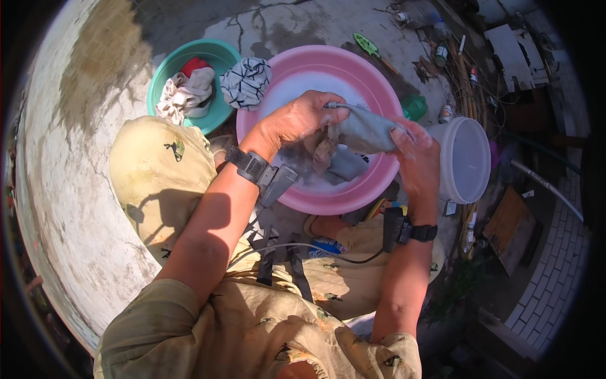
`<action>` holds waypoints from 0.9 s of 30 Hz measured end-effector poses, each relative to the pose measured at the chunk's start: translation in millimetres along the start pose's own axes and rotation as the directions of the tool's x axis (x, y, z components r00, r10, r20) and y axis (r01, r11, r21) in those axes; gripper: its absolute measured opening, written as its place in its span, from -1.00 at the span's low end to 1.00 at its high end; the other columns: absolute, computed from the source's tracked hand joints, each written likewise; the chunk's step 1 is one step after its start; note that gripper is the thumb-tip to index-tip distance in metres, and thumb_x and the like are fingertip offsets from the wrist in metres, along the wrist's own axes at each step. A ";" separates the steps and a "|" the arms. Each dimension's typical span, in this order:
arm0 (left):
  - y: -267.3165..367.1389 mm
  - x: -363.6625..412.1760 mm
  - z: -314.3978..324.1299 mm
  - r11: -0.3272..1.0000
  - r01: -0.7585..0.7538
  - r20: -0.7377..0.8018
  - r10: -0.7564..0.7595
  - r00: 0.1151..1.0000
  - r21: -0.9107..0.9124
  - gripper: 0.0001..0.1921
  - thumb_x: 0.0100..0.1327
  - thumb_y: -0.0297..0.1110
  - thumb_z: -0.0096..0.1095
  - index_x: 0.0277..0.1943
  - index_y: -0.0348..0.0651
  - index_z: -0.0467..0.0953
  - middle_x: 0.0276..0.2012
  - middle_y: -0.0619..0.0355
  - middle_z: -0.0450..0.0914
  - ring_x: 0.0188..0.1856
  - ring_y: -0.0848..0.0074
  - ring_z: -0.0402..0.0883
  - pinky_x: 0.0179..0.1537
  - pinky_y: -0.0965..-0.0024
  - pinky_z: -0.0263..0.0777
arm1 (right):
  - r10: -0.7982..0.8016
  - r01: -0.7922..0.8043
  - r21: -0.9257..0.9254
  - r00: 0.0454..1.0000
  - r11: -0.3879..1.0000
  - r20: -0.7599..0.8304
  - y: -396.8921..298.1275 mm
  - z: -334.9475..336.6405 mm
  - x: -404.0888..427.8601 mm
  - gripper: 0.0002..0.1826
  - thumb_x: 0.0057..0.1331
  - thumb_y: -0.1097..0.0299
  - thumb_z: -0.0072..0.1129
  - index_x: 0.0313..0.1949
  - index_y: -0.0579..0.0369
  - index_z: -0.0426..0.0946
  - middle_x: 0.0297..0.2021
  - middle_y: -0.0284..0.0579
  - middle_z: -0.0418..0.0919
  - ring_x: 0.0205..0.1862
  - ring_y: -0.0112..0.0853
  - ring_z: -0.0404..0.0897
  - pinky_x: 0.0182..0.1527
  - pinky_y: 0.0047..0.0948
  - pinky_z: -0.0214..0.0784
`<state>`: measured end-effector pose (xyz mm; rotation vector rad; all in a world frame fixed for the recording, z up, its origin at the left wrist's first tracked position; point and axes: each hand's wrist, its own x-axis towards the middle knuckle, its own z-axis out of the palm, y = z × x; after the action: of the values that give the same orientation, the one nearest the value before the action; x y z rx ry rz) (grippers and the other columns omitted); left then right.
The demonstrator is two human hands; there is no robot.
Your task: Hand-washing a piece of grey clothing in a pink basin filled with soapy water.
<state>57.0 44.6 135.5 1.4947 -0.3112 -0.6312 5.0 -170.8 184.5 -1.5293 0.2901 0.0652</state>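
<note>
Between my two hands a wet grey-blue cloth garment (pixel 367 130) is stretched above a pink plastic basin (pixel 326 206). My left hand (pixel 305 116) pinches its upper left edge between thumb and fingers. At the other end, my right hand (pixel 415 144) grips the cloth, with suds on the fingers. Part of the fabric hangs down into the basin, where white foam (pixel 303 87) floats on the water. A dark-lined white cloth (pixel 246 83) lies bunched over the basin's left rim.
A green basin (pixel 158 92) at the left holds a pale cloth (pixel 187 94) and a red cloth (pixel 194 65). Right of the pink basin stands a white plastic bucket (pixel 466 161). A green-bladed trowel (pixel 367 46) lies behind. Sticks (pixel 466 92) and bottles litter the right side.
</note>
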 end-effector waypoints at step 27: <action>-4.7 21.2 68.9 0.893 0.169 -0.290 -0.307 0.906 -0.418 -0.59 0.39 -0.05 -0.10 -0.25 -0.30 0.45 -0.39 0.19 0.48 -0.36 0.55 0.38 -0.27 0.39 0.34 | -0.735 0.584 -0.659 0.675 0.474 0.070 54.4 47.5 17.6 -0.80 0.21 0.42 0.15 -0.57 0.20 0.51 -0.73 0.01 0.42 -0.72 -0.12 0.42 -0.67 -0.28 0.19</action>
<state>34.4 -23.9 132.2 1.2389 0.2717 -0.5696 16.8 -123.7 128.2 -2.2577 -0.2212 -0.7278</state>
